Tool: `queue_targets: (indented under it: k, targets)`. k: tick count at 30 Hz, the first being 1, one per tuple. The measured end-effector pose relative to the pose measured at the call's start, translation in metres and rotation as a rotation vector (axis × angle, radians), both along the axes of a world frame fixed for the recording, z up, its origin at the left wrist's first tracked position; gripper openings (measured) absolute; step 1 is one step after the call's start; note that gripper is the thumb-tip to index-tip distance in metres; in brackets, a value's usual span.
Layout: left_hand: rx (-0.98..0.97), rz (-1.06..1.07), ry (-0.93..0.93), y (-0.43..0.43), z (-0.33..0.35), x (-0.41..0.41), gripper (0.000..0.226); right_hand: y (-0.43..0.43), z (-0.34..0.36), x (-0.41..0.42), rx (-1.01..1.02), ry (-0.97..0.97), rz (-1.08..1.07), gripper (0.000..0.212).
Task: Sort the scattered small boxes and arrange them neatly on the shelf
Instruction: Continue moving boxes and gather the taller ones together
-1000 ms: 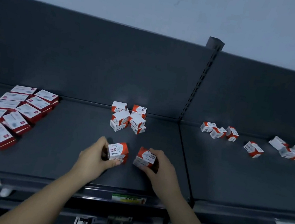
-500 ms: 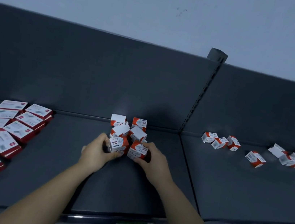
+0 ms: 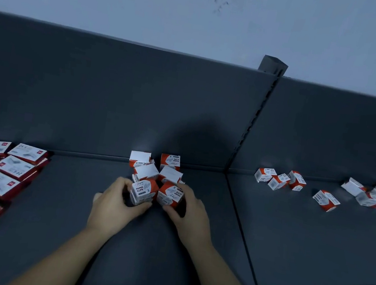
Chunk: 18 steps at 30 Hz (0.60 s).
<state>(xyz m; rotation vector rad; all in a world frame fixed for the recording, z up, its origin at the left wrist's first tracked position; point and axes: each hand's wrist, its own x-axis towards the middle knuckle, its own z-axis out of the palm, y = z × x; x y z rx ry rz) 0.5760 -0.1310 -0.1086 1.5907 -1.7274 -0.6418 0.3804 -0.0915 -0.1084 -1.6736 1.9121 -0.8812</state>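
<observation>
The left hand (image 3: 114, 207) grips a paper-clip box (image 3: 142, 192) between curled fingers and thumb; the right hand (image 3: 190, 211) clasps a second box (image 3: 171, 194) likewise; both boxes sit on the shelf (image 3: 147, 252), touching the stacked boxes (image 3: 156, 168) behind.

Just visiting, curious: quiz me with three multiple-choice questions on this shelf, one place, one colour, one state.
1. Where do the flat boxes lie? A) at the shelf's left end B) on its right section C) on the floor
2. What colours are the small boxes? A) blue and yellow B) red and white C) black
3. What is the left hand doing? A) hanging empty B) pressing the wall C) gripping a small box

1 A: they cover the left end. 2 B: faces show red and white. 3 C: its fingers curl round a paper-clip box.
</observation>
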Motion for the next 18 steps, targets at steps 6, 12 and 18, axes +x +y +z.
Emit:
queue_targets:
  k: [6,12,18]
  targets:
    - [-0.066,-0.017,0.198,0.0,-0.001,0.003,0.054,0.006,0.009,-0.002,-0.01,-0.113,-0.009,0.07]
    - [-0.123,-0.052,0.181,0.002,-0.002,0.004,0.069,0.019,0.027,-0.044,0.075,-0.164,0.067,0.063]
    - [-0.179,-0.023,-0.088,0.013,0.009,-0.018,0.062,0.046,0.037,-0.114,0.085,0.225,0.172,0.061]
